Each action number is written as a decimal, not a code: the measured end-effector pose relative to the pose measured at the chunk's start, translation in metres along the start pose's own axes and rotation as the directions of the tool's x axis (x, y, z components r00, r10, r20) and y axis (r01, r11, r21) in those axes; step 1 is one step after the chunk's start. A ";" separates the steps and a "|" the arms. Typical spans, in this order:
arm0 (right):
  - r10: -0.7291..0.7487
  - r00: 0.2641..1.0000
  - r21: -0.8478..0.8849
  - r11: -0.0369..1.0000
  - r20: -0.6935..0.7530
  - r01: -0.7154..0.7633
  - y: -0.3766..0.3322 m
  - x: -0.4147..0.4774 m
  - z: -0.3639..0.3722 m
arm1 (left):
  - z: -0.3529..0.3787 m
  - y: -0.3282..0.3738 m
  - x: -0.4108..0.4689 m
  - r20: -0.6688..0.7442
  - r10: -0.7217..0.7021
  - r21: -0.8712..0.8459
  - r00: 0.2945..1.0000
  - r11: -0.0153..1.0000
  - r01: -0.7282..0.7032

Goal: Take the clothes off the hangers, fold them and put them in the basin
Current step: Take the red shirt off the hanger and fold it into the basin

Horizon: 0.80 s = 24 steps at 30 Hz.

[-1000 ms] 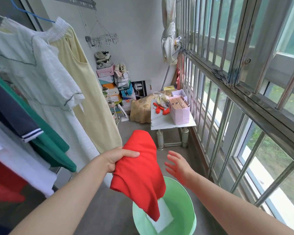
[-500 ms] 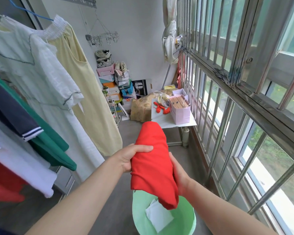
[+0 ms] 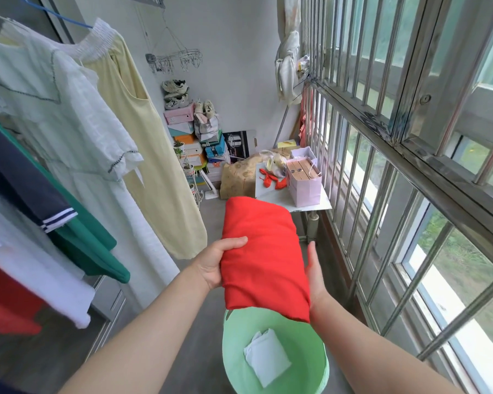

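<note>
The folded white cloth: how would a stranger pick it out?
Find the green basin on the floor at the bottom of the view, under the red garment. The folded white cloth lies inside it, flat and alone, unlike the white dress hanging on the left.

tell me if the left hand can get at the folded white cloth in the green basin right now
Probably not yet: the left hand grips the folded red garment, which hangs above the light green plastic basin. The folded white cloth lies uncovered in it, so a freed hand should reach it.
</note>
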State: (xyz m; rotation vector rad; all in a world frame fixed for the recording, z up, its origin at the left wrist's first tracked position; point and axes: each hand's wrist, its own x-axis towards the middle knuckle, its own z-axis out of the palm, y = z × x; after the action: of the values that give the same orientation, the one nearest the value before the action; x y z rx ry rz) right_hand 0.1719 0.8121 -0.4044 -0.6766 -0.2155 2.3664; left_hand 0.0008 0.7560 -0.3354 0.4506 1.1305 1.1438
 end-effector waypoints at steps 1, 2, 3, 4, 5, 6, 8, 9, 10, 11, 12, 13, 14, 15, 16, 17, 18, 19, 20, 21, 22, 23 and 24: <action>-0.018 1.000 0.019 1.000 0.017 0.018 0.000 -0.002 0.003 | -0.002 -0.003 0.000 -0.040 -0.007 -0.018 0.999 1.000 0.006; -0.039 0.999 0.020 0.999 0.037 0.038 0.000 -0.003 0.005 | -0.005 -0.007 0.001 -0.076 -0.012 -0.026 0.997 1.000 0.010; -0.052 0.996 0.010 0.999 0.067 0.051 0.000 -0.006 0.009 | -0.006 -0.010 0.000 -0.101 -0.017 -0.028 0.995 0.999 0.015; -0.060 0.993 -0.004 0.998 0.105 0.061 0.001 -0.009 0.013 | -0.009 -0.015 0.001 -0.111 -0.022 -0.031 0.994 0.999 0.019; -0.062 0.987 -0.018 0.998 0.146 0.066 0.001 -0.013 0.017 | -0.011 -0.018 0.000 -0.115 -0.030 -0.038 0.993 0.999 0.026; -0.052 0.982 -0.034 0.998 0.183 0.059 0.001 -0.015 0.020 | -0.014 -0.021 0.000 -0.112 -0.034 -0.041 0.993 0.999 0.030; -0.009 0.973 -0.046 0.999 0.230 0.020 0.002 -0.018 0.023 | -0.019 -0.023 -0.001 -0.101 -0.046 -0.030 0.994 0.999 0.043; 0.015 0.977 -0.072 0.997 0.215 0.000 0.003 -0.018 0.024 | -0.022 -0.022 -0.001 -0.094 -0.051 -0.019 0.994 0.999 0.050; 0.033 0.984 -0.114 0.993 0.174 -0.013 0.003 -0.016 0.023 | -0.025 -0.022 -0.001 -0.090 -0.057 -0.007 0.994 0.998 0.057; 0.048 0.990 -0.170 0.985 0.129 -0.026 0.004 -0.016 0.023 | -0.028 -0.020 -0.001 -0.087 -0.060 0.006 0.994 0.998 0.061; 0.047 0.996 -0.221 0.975 0.079 -0.029 0.005 -0.013 0.022 | -0.031 -0.019 0.000 -0.084 -0.059 0.018 0.995 0.998 0.061; 0.041 0.999 -0.256 0.966 0.036 -0.030 0.005 -0.011 0.022 | -0.033 -0.017 0.000 -0.086 -0.062 0.020 0.994 0.998 0.063; 0.026 1.000 -0.271 0.962 0.008 -0.023 0.005 -0.012 0.024 | -0.035 -0.016 0.000 -0.086 -0.054 0.017 0.995 0.998 0.056; 0.005 1.000 -0.262 0.965 -0.006 -0.007 0.006 -0.013 0.027 | -0.036 -0.016 0.000 -0.085 -0.046 -0.013 0.995 0.999 0.045; -0.021 1.000 -0.237 0.971 -0.016 0.017 0.007 -0.013 0.029 | -0.037 -0.016 0.001 -0.078 -0.027 -0.068 0.997 0.997 0.022; -0.047 0.999 -0.203 0.978 -0.019 0.042 0.009 -0.013 0.031 | -0.037 -0.018 0.002 -0.062 -0.003 -0.136 0.998 0.991 -0.005; -0.074 0.997 -0.177 0.982 -0.026 0.069 0.011 -0.012 0.032 | -0.038 -0.021 0.003 -0.051 0.010 -0.200 0.999 0.980 -0.020; -0.093 0.995 -0.152 0.985 -0.030 0.087 0.014 -0.011 0.034 | -0.039 -0.024 0.001 -0.043 0.016 -0.263 0.999 0.964 -0.027; -0.106 0.994 -0.120 0.988 -0.037 0.101 0.016 -0.009 0.036 | -0.040 -0.028 0.000 -0.033 0.005 -0.316 0.999 0.949 -0.016; -0.120 0.992 -0.086 0.989 -0.042 0.116 0.016 -0.008 0.038 | -0.043 -0.034 0.000 -0.032 -0.017 -0.372 0.999 0.928 0.004; -0.140 0.989 -0.059 0.989 -0.051 0.137 0.018 -0.006 0.039 | -0.045 -0.040 0.000 -0.034 -0.043 -0.408 0.998 0.913 0.026; -0.160 0.985 -0.040 0.987 -0.068 0.158 0.019 -0.004 0.041 | -0.047 -0.047 0.000 -0.018 -0.059 -0.435 0.998 0.899 0.045; -0.177 0.980 -0.014 0.984 -0.087 0.177 0.020 -0.001 0.042 | -0.049 -0.054 0.001 -0.008 -0.065 -0.447 0.998 0.893 0.055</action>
State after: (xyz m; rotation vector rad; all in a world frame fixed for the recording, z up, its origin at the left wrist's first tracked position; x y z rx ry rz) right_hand 0.1398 0.7973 -0.3742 -0.7326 -0.2351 2.1620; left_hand -0.0165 0.7231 -0.3979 0.0436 0.8557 1.3112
